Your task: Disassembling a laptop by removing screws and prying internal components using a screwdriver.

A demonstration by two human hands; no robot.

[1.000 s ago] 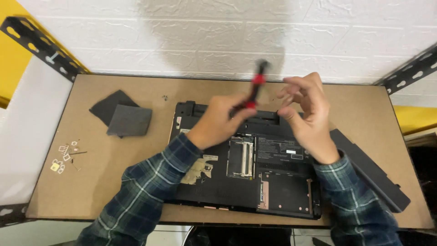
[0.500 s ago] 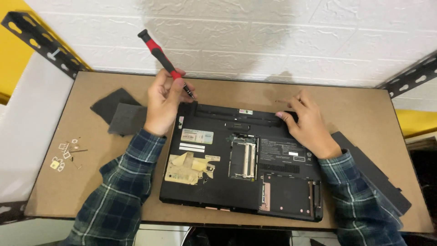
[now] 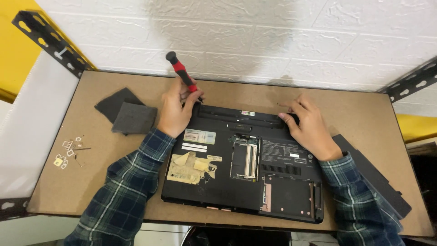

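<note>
Currently left hand (image 3: 175,111) grips screwdriver (image 3: 182,74) at laptop (image 3: 241,164) far-left corner; right hand (image 3: 307,125), empty, braces. Tilted tip may slip.

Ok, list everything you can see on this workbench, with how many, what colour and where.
laptop: one, black, upside down with open bays, centre of table.
screwdriver: one, red and black handle, tip at laptop's far left corner.
foam pads: two, dark grey, overlapping, left of laptop.
small parts: several, pale, near table's left edge.
long bar: one, black, right of laptop.
table: one, brown board.
left hand: grips the screwdriver.
right hand: rests on laptop's far right edge.
</note>
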